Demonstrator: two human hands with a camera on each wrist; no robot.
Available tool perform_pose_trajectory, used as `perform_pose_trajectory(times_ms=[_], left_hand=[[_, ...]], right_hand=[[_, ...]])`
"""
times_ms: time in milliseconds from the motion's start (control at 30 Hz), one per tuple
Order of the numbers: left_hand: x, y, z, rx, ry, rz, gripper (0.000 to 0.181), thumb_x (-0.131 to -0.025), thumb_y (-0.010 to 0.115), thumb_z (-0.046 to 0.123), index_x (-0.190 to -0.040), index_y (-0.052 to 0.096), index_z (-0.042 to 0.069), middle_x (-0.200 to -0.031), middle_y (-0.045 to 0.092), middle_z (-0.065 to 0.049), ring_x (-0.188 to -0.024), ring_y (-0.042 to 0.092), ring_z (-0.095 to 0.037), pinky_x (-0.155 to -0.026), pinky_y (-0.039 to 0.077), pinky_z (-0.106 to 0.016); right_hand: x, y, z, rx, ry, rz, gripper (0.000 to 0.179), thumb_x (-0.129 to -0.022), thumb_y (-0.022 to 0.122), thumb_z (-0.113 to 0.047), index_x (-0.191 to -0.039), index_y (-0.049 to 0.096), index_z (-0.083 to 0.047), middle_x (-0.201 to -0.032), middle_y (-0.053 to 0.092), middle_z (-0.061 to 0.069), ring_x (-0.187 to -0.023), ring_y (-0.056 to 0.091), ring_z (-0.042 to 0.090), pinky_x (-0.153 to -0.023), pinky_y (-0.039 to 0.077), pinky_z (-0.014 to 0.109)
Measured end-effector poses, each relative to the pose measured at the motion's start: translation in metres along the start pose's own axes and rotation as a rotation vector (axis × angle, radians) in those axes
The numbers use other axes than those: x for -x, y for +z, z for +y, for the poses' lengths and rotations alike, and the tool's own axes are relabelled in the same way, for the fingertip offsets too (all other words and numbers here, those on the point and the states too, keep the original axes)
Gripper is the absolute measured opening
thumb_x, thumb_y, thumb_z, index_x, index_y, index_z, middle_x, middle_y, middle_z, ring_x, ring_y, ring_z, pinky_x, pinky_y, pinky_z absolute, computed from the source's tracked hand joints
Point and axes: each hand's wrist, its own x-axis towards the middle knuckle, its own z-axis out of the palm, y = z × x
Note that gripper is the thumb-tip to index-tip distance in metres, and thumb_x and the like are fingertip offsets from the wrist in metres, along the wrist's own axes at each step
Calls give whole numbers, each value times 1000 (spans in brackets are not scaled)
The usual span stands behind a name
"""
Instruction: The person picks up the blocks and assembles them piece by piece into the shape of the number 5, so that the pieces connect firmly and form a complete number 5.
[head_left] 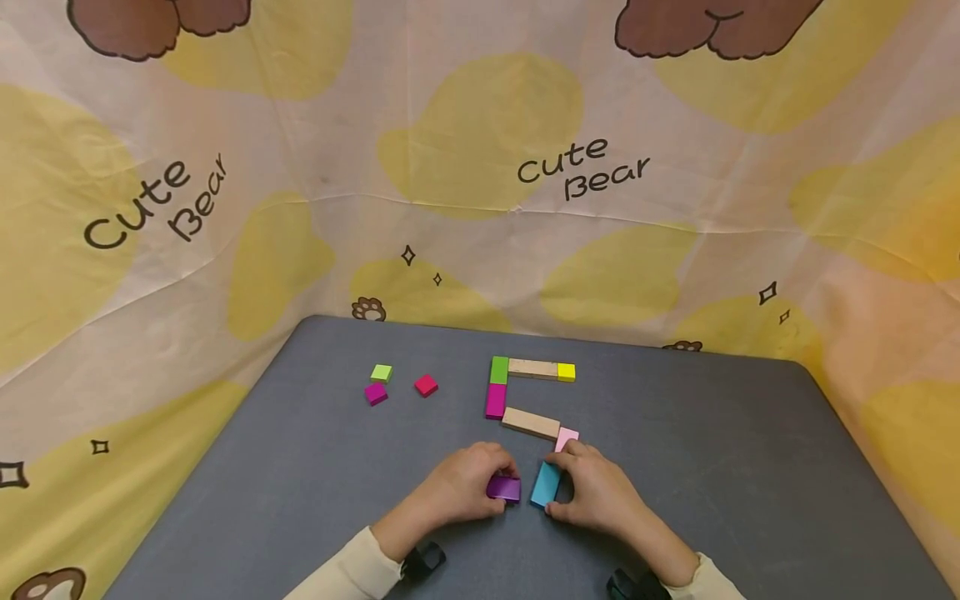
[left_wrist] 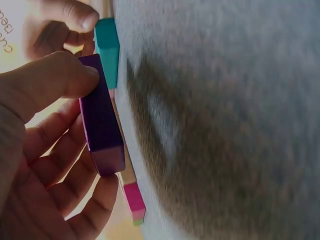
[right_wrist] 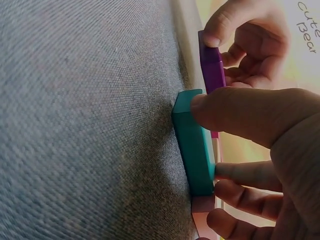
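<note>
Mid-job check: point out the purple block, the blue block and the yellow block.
Purple block (left_wrist: 102,117): left wrist view, on its long dark face.
Blue block (head_left: 545,483): head view, on its upper face.
Yellow block (head_left: 566,371): head view, on its top face.

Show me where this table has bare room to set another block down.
Widest: the table right of the yellow block and right hand, to its right edge. Another patch lies between the red block, left hand and the table's left edge. Crowded: around the hands, where the purple block and blue block leave a narrow gap, with the pink block just beyond.
</note>
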Motion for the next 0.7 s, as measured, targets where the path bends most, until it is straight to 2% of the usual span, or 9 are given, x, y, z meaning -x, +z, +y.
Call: perform_pose_trajectory(times_ms=[167, 400, 700], left_hand=[[-3, 4, 5, -7, 9, -19, 30, -71, 79, 18, -99, 68, 19, -93, 63, 10, -85, 52, -4, -73, 47, -20], [-6, 6, 8, 0, -21, -56, 30, -73, 80, 19, -100, 68, 21, -92, 61, 11, -83, 50, -2, -73, 47, -20], [-9, 10, 10, -39, 1, -70, 30, -71, 81, 19, -98, 69, 21, -89, 59, 11, -80, 49, -2, -68, 44, -20]], right_hand=[[0, 0, 1, -1, -10, 3, 57, -62, 85, -40, -110, 71, -15, -89, 54, -9, -78, 45, 7, -63, 42, 24], [0, 0, 1, -4, -18, 8, 56, -62, 85, -40, -110, 71, -14, -88, 52, -9, -76, 43, 7, -60, 38, 22], [1, 0, 0, -2, -28, 17, 55, -63, 84, -38, -111, 70, -14, -88, 53, -8, -77, 44, 8, -60, 38, 22]])
